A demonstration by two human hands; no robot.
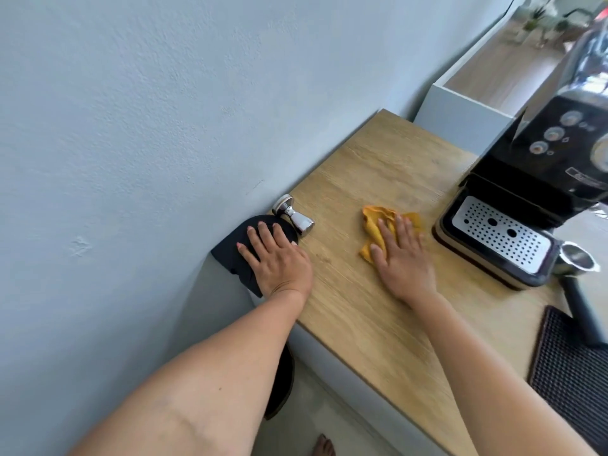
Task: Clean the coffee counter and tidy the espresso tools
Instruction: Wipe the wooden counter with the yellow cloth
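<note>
My right hand [403, 255] lies flat on a crumpled yellow cloth [378, 225] in the middle of the wooden counter [378, 159]. My left hand [278, 258] rests with spread fingers on a black cloth [230, 255] that hangs over the counter's left edge by the wall. A shiny metal tamper [294, 215] lies on its side just beyond the black cloth. A black espresso machine [539, 179] with a perforated drip tray [500, 238] stands at the right. A portafilter [575, 261] lies in front of the machine, its dark handle pointing toward me.
A black ribbed rubber mat [572, 373] lies at the counter's near right corner. A grey wall [131, 126] runs along the left side. Behind the counter stands a white shelf unit [460, 116] with plants far back. A bare foot [324, 447] shows on the floor below.
</note>
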